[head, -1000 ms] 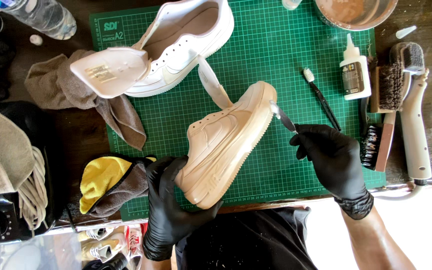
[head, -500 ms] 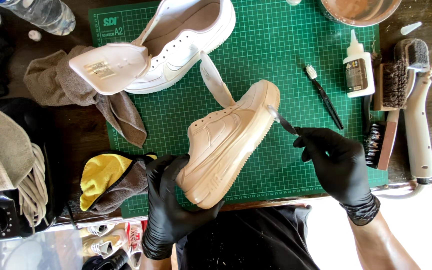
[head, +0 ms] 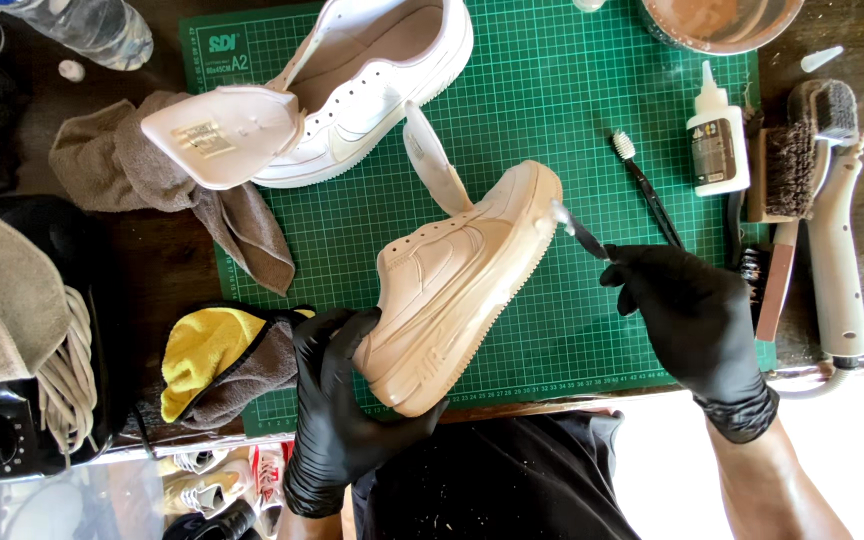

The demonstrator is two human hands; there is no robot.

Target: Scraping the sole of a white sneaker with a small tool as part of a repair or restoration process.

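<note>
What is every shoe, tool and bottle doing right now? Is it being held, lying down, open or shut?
Beige shoe: held at the heel, tipped on its side.
Left hand: gloved, gripping the beige shoe.
Right hand: gloved, fingers pinching a small brush.
Small brush: tip at the shoe's toe.
White shoe: lying on the green mat, tongue pulled out.
Glue bottle: lying down, capped.
Toothbrush: lying unused.
Bowl: holds brownish liquid.

A small white squeeze bottle (head: 717, 135) with a pointed nozzle stands at the right edge of the green cutting mat, a dark label band across its middle. A pale rectangular label (head: 202, 137) sits inside the turned-out tongue of the white sneaker, and a clear plastic bottle (head: 87, 25) lies in the top left corner.
</note>
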